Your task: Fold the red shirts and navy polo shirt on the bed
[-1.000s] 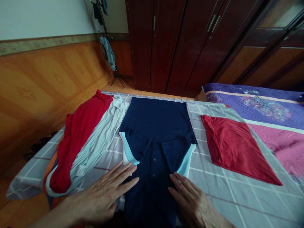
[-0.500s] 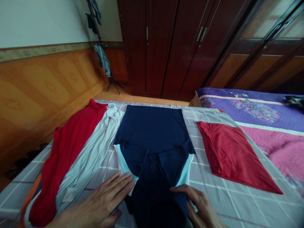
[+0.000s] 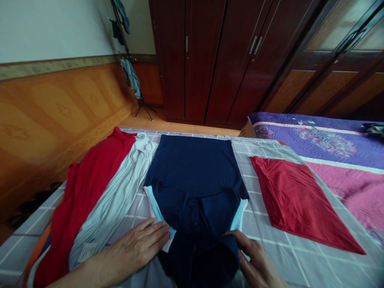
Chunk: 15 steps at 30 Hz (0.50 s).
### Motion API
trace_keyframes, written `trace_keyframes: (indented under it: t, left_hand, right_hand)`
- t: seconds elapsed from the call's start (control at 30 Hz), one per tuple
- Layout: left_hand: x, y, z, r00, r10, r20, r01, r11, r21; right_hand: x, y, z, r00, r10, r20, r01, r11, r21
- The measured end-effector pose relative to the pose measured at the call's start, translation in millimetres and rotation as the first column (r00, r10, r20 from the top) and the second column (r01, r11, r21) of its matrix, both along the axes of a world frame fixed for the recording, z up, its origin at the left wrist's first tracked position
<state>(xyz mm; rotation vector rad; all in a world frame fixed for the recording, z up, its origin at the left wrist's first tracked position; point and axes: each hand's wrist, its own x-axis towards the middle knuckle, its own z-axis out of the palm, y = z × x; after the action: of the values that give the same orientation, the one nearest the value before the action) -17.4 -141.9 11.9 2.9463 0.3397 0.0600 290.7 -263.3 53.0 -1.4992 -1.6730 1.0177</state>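
A navy polo shirt (image 3: pixel 195 164) with pale blue side panels lies in the middle of the bed, its collar and buttoned placket towards me. My left hand (image 3: pixel 147 242) lies flat, fingers stretched, over the shirt's left pale blue panel. On the other side, my right hand (image 3: pixel 252 256) has thumb and fingers closed on the shirt's navy edge, just below the right pale blue panel. The thumb is mostly hidden. The near part of the shirt is dark and runs out of view at the bottom.
Red and pale grey garments (image 3: pixel 115 208) lie in a long pile at the left. A folded red garment (image 3: pixel 306 200) lies on the grey checked bedsheet (image 3: pixel 288 264) at the right. Beyond are a purple and pink bed (image 3: pixel 339 140), a dark wardrobe (image 3: pixel 207 60) and a coat stand (image 3: pixel 127 52).
My right hand has shifted slightly right and down with the navy edge in its fingers, and the cloth beside it now lies differently. My left hand has stayed almost in place.
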Motion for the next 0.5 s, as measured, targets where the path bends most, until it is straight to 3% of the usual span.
trace_keyframes:
  t: [0.17,0.33,0.5]
  left_hand:
    - [14.9,4.2,-1.5,0.995,0.016,0.097,-0.024,0.997,0.078]
    - [16.8,10.2,-11.2,0.991,0.021,0.135,-0.036,0.993,0.108]
    - [17.9,12.8,-4.5,0.986,0.063,0.157,-0.05,0.995,-0.083]
  right_hand:
    - [2.3,6.0,-9.3,0.996,-0.02,-0.084,0.018,0.999,-0.027]
    - [7.1,-0.2,-4.1,0.998,-0.015,0.062,0.01,0.996,0.084]
    - [19.1,-8.7,-3.4,0.985,0.111,0.131,-0.104,0.993,-0.055]
